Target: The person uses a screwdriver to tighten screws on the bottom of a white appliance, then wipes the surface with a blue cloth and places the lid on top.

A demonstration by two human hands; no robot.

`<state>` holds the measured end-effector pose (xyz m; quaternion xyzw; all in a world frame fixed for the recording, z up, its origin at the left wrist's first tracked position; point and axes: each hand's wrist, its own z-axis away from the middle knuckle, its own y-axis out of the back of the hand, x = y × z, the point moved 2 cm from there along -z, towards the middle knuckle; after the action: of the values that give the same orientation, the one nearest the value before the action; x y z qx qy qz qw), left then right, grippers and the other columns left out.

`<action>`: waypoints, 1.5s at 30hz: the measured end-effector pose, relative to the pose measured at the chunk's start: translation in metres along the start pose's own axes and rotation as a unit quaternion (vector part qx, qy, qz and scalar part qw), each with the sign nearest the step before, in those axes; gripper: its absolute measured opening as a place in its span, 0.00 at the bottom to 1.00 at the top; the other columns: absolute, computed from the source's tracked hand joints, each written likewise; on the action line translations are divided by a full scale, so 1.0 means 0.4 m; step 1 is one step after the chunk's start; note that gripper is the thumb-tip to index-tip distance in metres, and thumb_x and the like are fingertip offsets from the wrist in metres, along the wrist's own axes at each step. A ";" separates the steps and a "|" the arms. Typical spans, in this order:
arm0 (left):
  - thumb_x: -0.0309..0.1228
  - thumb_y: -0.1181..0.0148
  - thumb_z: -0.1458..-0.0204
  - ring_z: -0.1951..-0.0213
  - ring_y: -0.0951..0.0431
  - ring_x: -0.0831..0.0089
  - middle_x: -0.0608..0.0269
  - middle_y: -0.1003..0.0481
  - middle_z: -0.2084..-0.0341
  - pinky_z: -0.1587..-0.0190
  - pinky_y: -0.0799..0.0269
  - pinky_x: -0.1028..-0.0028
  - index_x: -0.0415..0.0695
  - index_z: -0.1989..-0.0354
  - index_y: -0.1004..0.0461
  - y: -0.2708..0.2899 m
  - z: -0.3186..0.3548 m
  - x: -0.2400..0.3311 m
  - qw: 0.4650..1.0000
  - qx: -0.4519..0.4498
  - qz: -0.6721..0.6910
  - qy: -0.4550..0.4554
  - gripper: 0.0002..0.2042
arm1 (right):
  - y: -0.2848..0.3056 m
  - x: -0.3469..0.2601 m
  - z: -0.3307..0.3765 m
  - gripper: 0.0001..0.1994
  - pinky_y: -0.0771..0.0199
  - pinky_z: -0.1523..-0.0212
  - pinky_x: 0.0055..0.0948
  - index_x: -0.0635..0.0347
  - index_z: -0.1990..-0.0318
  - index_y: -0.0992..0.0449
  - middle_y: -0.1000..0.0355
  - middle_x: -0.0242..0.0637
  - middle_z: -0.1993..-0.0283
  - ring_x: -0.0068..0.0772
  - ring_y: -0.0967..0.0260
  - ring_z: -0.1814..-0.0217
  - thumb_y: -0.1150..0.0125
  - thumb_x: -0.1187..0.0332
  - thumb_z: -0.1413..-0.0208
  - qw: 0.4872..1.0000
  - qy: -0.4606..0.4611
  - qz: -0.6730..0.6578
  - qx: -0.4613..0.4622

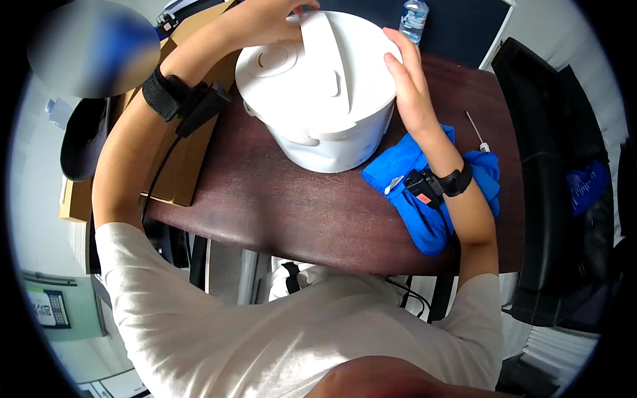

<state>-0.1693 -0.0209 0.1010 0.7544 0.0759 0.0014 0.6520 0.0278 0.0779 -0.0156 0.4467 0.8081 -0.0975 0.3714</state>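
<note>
Item: white round appliance [318, 99], of rice-cooker kind, standing on the dark wooden table [279, 205] toward its far edge, lid down or nearly so, with a round vent cap on the lid's left part and a raised handle strip running across the top. Left hand [269, 20]: laid over the far upper rim of the lid, fingers curled onto it at the handle's far end; whether they pinch the handle or merely press on it cannot be told from this view. Right hand [406, 83]: open, fingers together and straight, flat against the right flank of the lid, touching, not clamped. Both wrists carry black straps with small black units; a cable runs down from the left one. Adjacent: blue cloth [424, 192] crumpled under the right forearm, just beside the appliance's base; thin white probe-like stick [476, 131] lying near the cloth on the table; brown cardboard [179, 159] under the left forearm; clear water bottle [414, 18] beyond the appliance. Step judged: steadying and seating or freeing the lid, both hands bracing it from opposite sides. The next move would call for even pressure from both sides while the body stays put on the table.
</note>
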 end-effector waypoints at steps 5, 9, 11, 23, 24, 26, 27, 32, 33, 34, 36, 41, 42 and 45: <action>0.40 0.45 0.43 0.44 0.29 0.58 0.47 0.30 0.46 0.40 0.34 0.65 0.44 0.38 0.37 -0.031 0.048 -0.127 0.985 0.026 0.166 -0.046 0.25 | -0.009 -0.007 0.010 0.26 0.43 0.37 0.39 0.62 0.49 0.31 0.43 0.50 0.42 0.47 0.43 0.37 0.66 0.48 0.34 0.996 0.048 0.070 0.015; 0.48 0.44 0.44 0.41 0.33 0.59 0.45 0.32 0.45 0.39 0.39 0.67 0.41 0.37 0.40 0.017 0.171 0.060 0.944 0.031 0.324 0.052 0.31 | -0.015 -0.026 0.014 0.30 0.43 0.38 0.39 0.63 0.52 0.31 0.42 0.52 0.42 0.50 0.42 0.38 0.70 0.44 0.35 0.994 0.059 0.084 0.048; 0.53 0.40 0.49 0.38 0.38 0.55 0.43 0.38 0.40 0.37 0.44 0.65 0.37 0.34 0.46 -0.006 0.248 0.140 0.937 0.069 0.341 0.017 0.41 | -0.031 -0.042 0.015 0.29 0.41 0.39 0.40 0.65 0.55 0.32 0.41 0.52 0.44 0.50 0.41 0.39 0.69 0.44 0.34 0.993 0.067 0.083 0.057; 0.41 0.32 0.53 0.48 0.27 0.62 0.44 0.29 0.48 0.46 0.32 0.69 0.37 0.37 0.40 -0.010 0.236 0.162 0.920 0.142 0.365 0.003 0.37 | -0.026 -0.066 0.004 0.21 0.38 0.43 0.35 0.64 0.54 0.34 0.38 0.45 0.51 0.42 0.38 0.45 0.58 0.52 0.35 0.987 0.140 0.058 0.045; 0.41 0.32 0.53 0.49 0.27 0.63 0.45 0.29 0.49 0.46 0.32 0.69 0.37 0.37 0.40 -0.015 0.239 0.159 0.922 0.148 0.358 0.000 0.36 | -0.027 -0.066 0.001 0.20 0.39 0.42 0.36 0.64 0.54 0.33 0.38 0.45 0.51 0.43 0.38 0.45 0.56 0.53 0.35 0.989 0.138 0.047 0.040; 0.40 0.32 0.53 0.49 0.27 0.67 0.48 0.29 0.49 0.47 0.32 0.71 0.38 0.38 0.38 -0.007 0.239 0.157 0.914 0.134 0.383 0.005 0.35 | -0.021 -0.096 -0.007 0.18 0.39 0.42 0.36 0.64 0.57 0.33 0.37 0.46 0.53 0.44 0.38 0.46 0.53 0.55 0.36 0.991 0.112 0.061 0.032; 0.37 0.32 0.53 0.48 0.29 0.68 0.50 0.29 0.48 0.45 0.35 0.72 0.37 0.38 0.39 0.000 0.248 0.163 0.896 0.141 0.421 0.015 0.35 | -0.014 -0.146 -0.013 0.16 0.39 0.43 0.35 0.65 0.58 0.32 0.37 0.46 0.55 0.44 0.38 0.47 0.52 0.57 0.37 0.992 0.091 0.082 0.025; 0.31 0.32 0.54 0.46 0.29 0.61 0.39 0.32 0.48 0.44 0.33 0.71 0.30 0.38 0.44 0.094 0.243 0.205 0.818 0.071 0.568 0.052 0.37 | 0.004 -0.145 -0.004 0.19 0.48 0.37 0.36 0.65 0.55 0.33 0.38 0.48 0.50 0.47 0.41 0.43 0.58 0.54 0.34 0.982 0.130 0.135 0.011; 0.32 0.32 0.54 0.46 0.29 0.62 0.41 0.32 0.48 0.44 0.34 0.71 0.31 0.38 0.43 0.087 0.244 0.199 0.836 0.080 0.541 0.041 0.36 | 0.001 -0.150 0.001 0.21 0.51 0.36 0.36 0.65 0.54 0.34 0.39 0.48 0.48 0.47 0.42 0.41 0.60 0.52 0.34 0.984 0.126 0.127 0.003; 0.33 0.32 0.54 0.46 0.30 0.63 0.43 0.32 0.47 0.44 0.35 0.71 0.32 0.38 0.42 0.075 0.246 0.190 0.853 0.090 0.513 0.033 0.36 | -0.009 -0.142 0.002 0.20 0.48 0.37 0.38 0.64 0.55 0.33 0.38 0.48 0.49 0.48 0.41 0.42 0.56 0.53 0.36 0.975 0.168 0.142 0.014; 0.35 0.32 0.53 0.45 0.31 0.68 0.51 0.31 0.47 0.42 0.38 0.71 0.37 0.38 0.39 -0.001 0.250 0.135 0.879 0.131 0.457 -0.039 0.35 | -0.031 -0.112 0.002 0.17 0.44 0.38 0.43 0.62 0.58 0.31 0.35 0.47 0.52 0.49 0.39 0.45 0.48 0.55 0.39 0.952 0.248 0.175 0.036; 0.35 0.32 0.53 0.44 0.32 0.67 0.50 0.33 0.44 0.40 0.40 0.70 0.39 0.37 0.40 -0.035 0.257 0.107 0.918 0.161 0.356 -0.073 0.35 | -0.042 -0.115 0.023 0.13 0.47 0.37 0.48 0.62 0.60 0.29 0.34 0.47 0.52 0.54 0.41 0.43 0.44 0.60 0.41 0.955 0.216 0.203 0.022; 0.35 0.32 0.53 0.44 0.32 0.67 0.50 0.33 0.44 0.41 0.39 0.70 0.39 0.37 0.39 -0.036 0.250 0.110 0.916 0.149 0.366 -0.062 0.35 | -0.038 -0.107 0.021 0.13 0.46 0.37 0.47 0.62 0.60 0.28 0.33 0.47 0.52 0.54 0.41 0.43 0.44 0.60 0.42 0.959 0.208 0.193 0.019; 0.36 0.33 0.53 0.45 0.32 0.68 0.51 0.33 0.45 0.44 0.36 0.72 0.39 0.37 0.39 -0.043 0.234 0.120 0.902 0.131 0.410 -0.045 0.34 | -0.030 -0.092 0.012 0.13 0.45 0.38 0.46 0.62 0.61 0.27 0.32 0.46 0.54 0.51 0.41 0.43 0.42 0.59 0.43 0.964 0.198 0.178 0.016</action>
<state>-0.1145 -0.1050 0.0654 0.7969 -0.2696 0.2245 0.4918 0.0327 0.0445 0.0043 0.5997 0.7712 0.0480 0.2081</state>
